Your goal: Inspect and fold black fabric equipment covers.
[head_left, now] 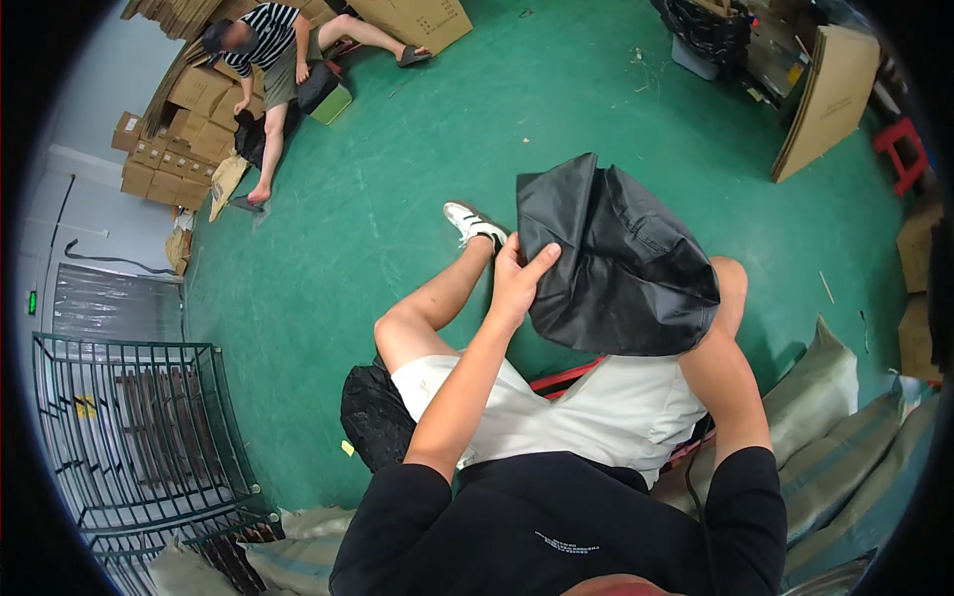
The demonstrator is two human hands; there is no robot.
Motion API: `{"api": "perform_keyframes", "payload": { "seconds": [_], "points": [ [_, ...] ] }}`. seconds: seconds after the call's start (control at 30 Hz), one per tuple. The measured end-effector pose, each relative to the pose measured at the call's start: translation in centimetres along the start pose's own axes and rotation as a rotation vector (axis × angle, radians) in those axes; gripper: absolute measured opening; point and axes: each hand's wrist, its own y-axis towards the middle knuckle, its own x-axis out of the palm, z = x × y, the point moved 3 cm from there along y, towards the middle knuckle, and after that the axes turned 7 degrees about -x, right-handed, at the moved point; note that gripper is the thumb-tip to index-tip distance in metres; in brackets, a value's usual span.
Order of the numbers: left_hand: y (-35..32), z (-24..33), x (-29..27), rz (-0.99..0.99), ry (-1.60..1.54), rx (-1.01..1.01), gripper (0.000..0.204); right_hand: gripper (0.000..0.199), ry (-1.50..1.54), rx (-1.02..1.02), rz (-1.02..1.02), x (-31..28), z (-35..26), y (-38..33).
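My left hand (pixel 525 278) grips the near-left edge of a black, leather-like cover or bag (pixel 626 263), thumb on top and fingers behind. The piece spreads wide over my lap, with folds and seams, its upper edge standing up in a point. My right forearm (pixel 723 382) reaches to its right side. The right hand itself is hidden behind or inside the black material, so its fingers do not show.
Beside my left thigh lies a black bag (pixel 374 417). Stuffed woven sacks (pixel 845 457) lie at my right. A metal rack (pixel 139 427) stands at left. Another person (pixel 268 50) sits far left by stacked cartons (pixel 199 129). Flat cardboard (pixel 830 99) leans far right.
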Motion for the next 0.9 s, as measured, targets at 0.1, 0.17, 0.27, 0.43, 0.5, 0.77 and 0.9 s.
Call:
{"api": "perform_keyframes", "payload": {
  "seconds": [0.1,0.17,0.27,0.43,0.5,0.77,0.9],
  "points": [
    [0.6,-0.1,-1.6,0.126,-0.118,-0.003,0.035,0.042,-0.016,0.018,-0.001,0.5,0.3,0.5],
    [0.6,1.2,-2.2,0.215,-0.192,0.030,0.031,0.042,-0.024,0.033,0.000,0.9,0.1,0.8],
    [1.1,2.6,-4.9,0.340,-0.315,0.133,0.021,0.041,-0.036,0.056,-0.011,0.7,0.2,-1.7],
    [1.9,3.9,-8.6,0.428,-0.287,0.208,0.017,0.041,-0.047,0.086,-0.041,3.4,-0.1,2.1],
    [1.6,4.7,-9.0,0.458,-0.299,0.219,0.017,0.041,-0.050,0.099,-0.060,4.0,-0.3,2.7],
    [2.8,2.9,-11.3,0.596,-0.357,0.030,0.024,0.051,-0.063,0.142,-0.128,4.6,-0.2,3.2],
    [4.6,-2.3,-16.4,0.567,-0.297,-0.059,0.033,0.070,0.412,0.267,-0.261,10.9,-3.2,1.5]
  ]
}}
